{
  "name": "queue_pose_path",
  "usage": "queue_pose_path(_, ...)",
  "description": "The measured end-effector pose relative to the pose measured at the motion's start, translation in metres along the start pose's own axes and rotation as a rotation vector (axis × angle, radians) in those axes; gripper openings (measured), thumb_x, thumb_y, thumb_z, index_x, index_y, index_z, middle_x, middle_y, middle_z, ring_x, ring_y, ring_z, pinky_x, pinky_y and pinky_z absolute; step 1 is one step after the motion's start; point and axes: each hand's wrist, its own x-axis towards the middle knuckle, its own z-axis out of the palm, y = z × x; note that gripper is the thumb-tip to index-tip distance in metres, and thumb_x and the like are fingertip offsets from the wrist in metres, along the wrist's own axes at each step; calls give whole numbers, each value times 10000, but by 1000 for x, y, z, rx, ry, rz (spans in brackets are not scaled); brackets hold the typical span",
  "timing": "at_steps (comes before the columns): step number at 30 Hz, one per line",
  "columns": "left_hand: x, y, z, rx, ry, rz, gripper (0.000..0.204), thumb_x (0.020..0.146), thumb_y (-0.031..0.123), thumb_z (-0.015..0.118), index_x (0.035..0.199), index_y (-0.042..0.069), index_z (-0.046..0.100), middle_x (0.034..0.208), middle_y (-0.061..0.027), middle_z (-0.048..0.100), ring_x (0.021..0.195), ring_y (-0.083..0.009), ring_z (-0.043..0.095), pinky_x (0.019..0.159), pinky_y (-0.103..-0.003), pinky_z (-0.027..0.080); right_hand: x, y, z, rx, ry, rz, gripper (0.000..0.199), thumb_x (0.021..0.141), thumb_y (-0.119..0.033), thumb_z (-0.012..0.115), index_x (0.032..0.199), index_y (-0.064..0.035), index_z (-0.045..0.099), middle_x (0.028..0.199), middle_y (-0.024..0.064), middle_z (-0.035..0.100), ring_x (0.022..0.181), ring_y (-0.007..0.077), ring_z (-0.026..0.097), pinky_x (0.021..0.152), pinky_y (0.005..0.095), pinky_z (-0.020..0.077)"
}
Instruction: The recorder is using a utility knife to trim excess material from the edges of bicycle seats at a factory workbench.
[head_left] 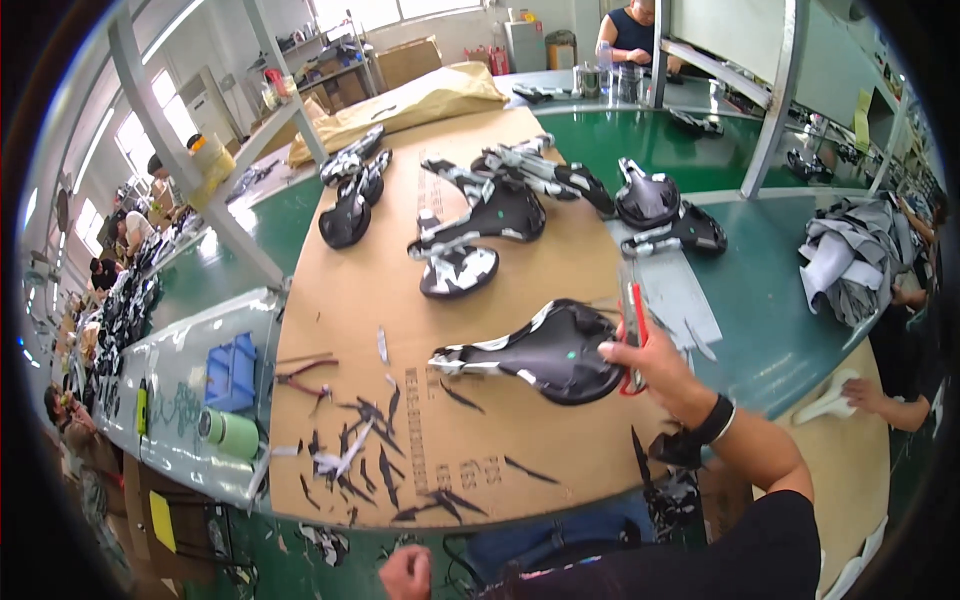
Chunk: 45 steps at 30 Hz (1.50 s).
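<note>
A black bicycle saddle (570, 350) lies on the brown cardboard with its narrow nose pointing left; pale material shows along its edges. Over the saddle's wide rear end is my right hand (655, 365), closed round a red utility knife (634, 325) that points away from me. The thumb reaches over the saddle's rear edge; whether it presses on it I cannot tell. Low in the view, in front of the table edge, my left hand (407, 572) is curled into a fist, with nothing seen in it.
Several more saddles (490, 215) lie farther back on the cardboard (340, 290). Red-handled pliers (305, 378) and black and white scraps (370, 455) are at the left. A blue bin (231, 372) and green cup (228, 432) stand beyond. Another person's hand (862, 396) is at right.
</note>
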Motion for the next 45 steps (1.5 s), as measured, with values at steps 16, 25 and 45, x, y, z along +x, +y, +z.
queue_pose_path(16,124,88,84,363,-191,566,956,702,572,754,1377,23,357,1323,-157,442,1295,-297,366,1051,-573,163,-82,41,18,-569,-370,-214,473,874,-228,683,1283,-74,499,1059,192,635,900,373,649,780,415,512)
queue_pose_path(25,176,103,60,629,-404,660,744,729,640,678,1150,33,597,1143,-131,517,1152,-288,456,1048,-560,198,-47,31,-11,-900,-493,-491,619,874,-123,643,1445,-184,412,793,100,583,636,284,602,539,383,495)
queue_pose_path(45,184,118,119,230,-424,490,695,572,481,859,1056,49,610,897,-61,633,839,-239,614,763,-346,410,-6,23,-19,-1192,-781,-657,706,787,-63,645,1438,-238,436,658,54,462,526,228,503,443,346,385)
